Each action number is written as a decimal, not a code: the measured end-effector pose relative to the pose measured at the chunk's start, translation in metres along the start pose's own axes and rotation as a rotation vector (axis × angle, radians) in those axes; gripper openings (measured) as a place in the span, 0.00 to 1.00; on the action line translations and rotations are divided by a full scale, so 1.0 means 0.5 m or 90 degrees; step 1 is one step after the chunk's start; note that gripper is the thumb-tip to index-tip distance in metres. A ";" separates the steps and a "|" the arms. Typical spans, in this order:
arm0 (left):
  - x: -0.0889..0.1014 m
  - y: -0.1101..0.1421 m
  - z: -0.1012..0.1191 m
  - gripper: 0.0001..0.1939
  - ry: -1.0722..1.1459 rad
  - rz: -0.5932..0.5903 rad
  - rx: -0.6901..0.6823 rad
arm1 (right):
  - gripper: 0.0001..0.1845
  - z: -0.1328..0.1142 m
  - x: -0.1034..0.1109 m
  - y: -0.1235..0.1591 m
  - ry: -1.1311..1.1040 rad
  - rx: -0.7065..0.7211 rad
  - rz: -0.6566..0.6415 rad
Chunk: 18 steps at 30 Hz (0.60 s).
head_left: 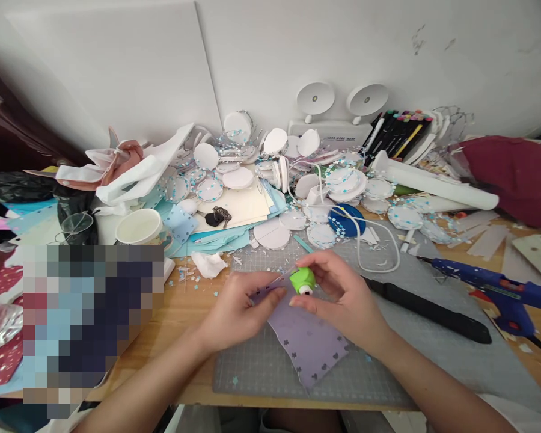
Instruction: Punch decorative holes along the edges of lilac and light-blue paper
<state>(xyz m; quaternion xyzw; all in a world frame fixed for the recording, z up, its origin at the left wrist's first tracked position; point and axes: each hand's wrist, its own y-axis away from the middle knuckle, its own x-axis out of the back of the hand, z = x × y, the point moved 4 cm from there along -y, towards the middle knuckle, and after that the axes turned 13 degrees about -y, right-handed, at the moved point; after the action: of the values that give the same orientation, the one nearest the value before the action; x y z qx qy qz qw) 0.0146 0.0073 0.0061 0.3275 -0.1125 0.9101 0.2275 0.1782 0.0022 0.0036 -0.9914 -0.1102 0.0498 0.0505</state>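
My right hand (342, 297) pinches a small green paper punch (302, 281) between thumb and fingers, just above a grey cutting mat (388, 367). My left hand (238, 307) is closed on the upper edge of a lilac paper sheet (309, 346), feeding it into the punch. The sheet droops toward me over the mat and has several small shaped holes cut in it. Both hands meet at the punch near the middle of the desk.
A blue hot glue gun (500, 294) and a long black tool (433, 310) lie to the right. Behind the mat sit several white discs trimmed in blue (342, 180), blue paper, a paper cup (139, 227), a marker box (399, 133) and a white cable (379, 252). A blurred patch (92, 325) covers the left.
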 end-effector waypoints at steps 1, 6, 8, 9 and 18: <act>0.000 -0.001 -0.001 0.15 -0.006 0.002 0.001 | 0.21 0.002 0.000 0.000 -0.020 -0.010 -0.001; 0.005 0.001 -0.002 0.14 -0.021 0.053 -0.004 | 0.20 0.003 -0.003 -0.003 -0.128 -0.074 -0.030; 0.007 0.002 0.000 0.13 -0.022 0.063 -0.019 | 0.20 0.004 -0.005 -0.003 -0.138 -0.111 -0.038; 0.008 0.003 0.002 0.13 -0.019 0.067 -0.028 | 0.21 0.005 -0.006 -0.002 -0.134 -0.125 -0.039; 0.004 0.001 0.001 0.11 -0.030 0.072 -0.032 | 0.18 0.003 -0.007 -0.002 -0.032 -0.078 -0.022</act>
<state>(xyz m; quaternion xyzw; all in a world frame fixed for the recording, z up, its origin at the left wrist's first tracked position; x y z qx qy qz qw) 0.0133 0.0075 0.0079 0.3360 -0.1586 0.9105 0.1814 0.1743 0.0022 0.0024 -0.9890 -0.1311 0.0672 -0.0126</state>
